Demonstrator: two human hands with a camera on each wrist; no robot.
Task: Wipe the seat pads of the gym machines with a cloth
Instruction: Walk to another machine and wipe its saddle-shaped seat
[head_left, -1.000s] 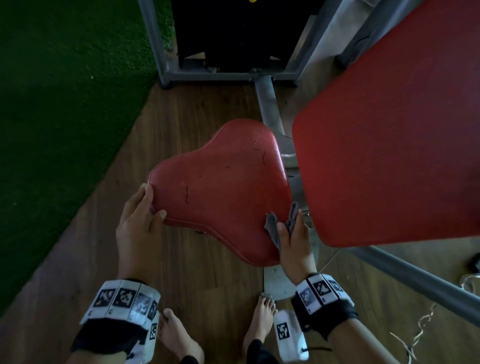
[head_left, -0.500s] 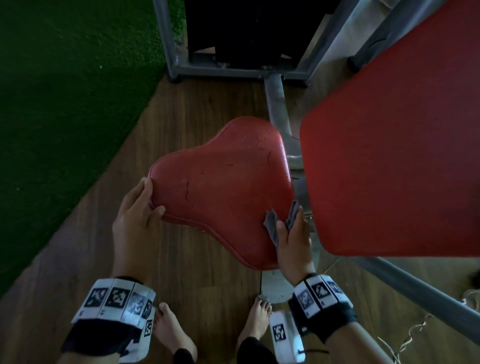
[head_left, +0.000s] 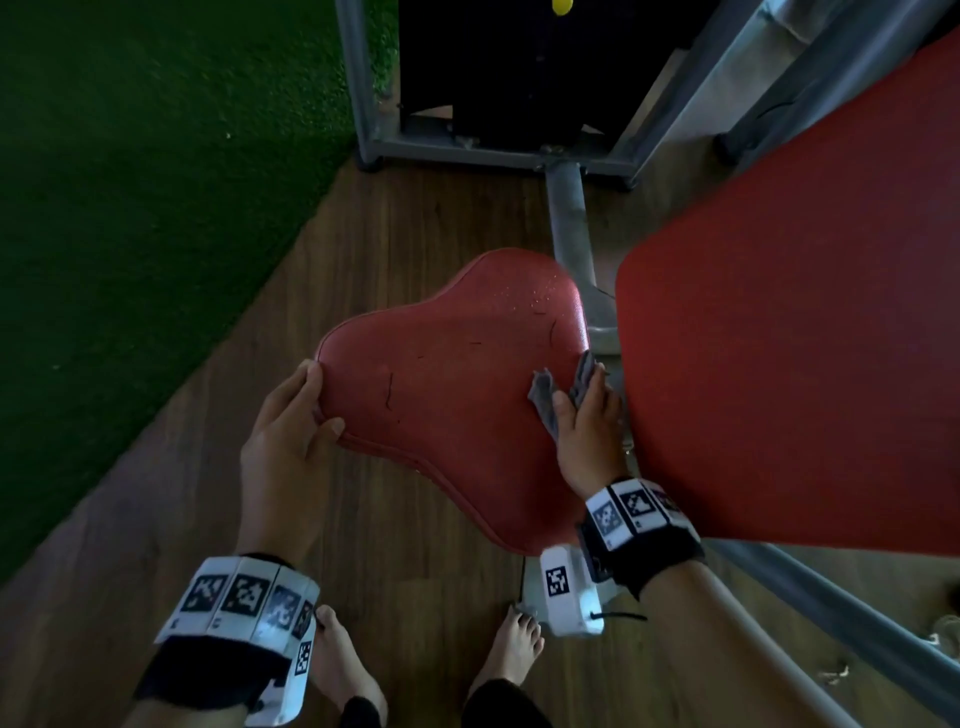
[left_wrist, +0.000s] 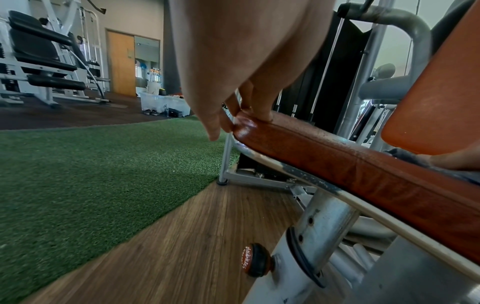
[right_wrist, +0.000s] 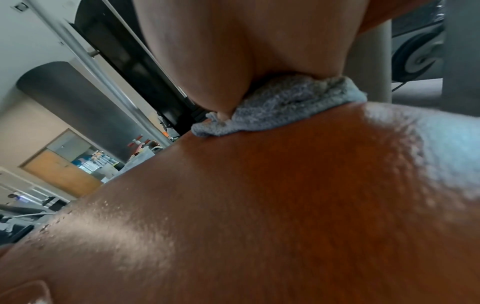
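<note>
A red, three-lobed seat pad (head_left: 457, 384) sits on a grey post, its surface cracked and beaded with droplets. My left hand (head_left: 296, 415) grips its left corner, thumb on top and fingers curled over the edge; the left wrist view shows this hand (left_wrist: 233, 61) on the pad's rim (left_wrist: 337, 164). My right hand (head_left: 587, 415) holds a bunched grey cloth (head_left: 543, 395) against the pad's right edge, thumb and fingers closed on it. In the right wrist view the cloth (right_wrist: 280, 109) lies pressed under the hand (right_wrist: 233, 51) on the shiny pad (right_wrist: 259, 205).
A large red back pad (head_left: 805, 338) stands close to the right of my right hand. Ahead are a grey frame tube (head_left: 569, 218) and a black weight stack (head_left: 519, 67). Green turf (head_left: 130, 208) borders the wood floor (head_left: 415, 597). My bare feet (head_left: 511, 649) stand below the seat.
My right hand has slid the cloth forward along the pad's right edge. The left hand keeps its grip on the left corner.
</note>
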